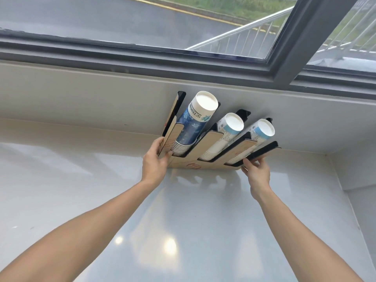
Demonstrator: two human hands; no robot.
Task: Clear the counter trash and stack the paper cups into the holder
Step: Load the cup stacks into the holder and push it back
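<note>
Cardboard-faced holder sits at my twelve o'clock on the white counter, three cup stacks inside; my left hand and right hand pinch its ends.

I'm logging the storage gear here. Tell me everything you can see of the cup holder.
The tan, black-edged cup holder stands on the glossy white counter against the wall under the window. It has three slots, each holding a stack of paper cups: blue-printed at left, two white-and-light-blue. The left hand grips its left end, the right hand its right.
</note>
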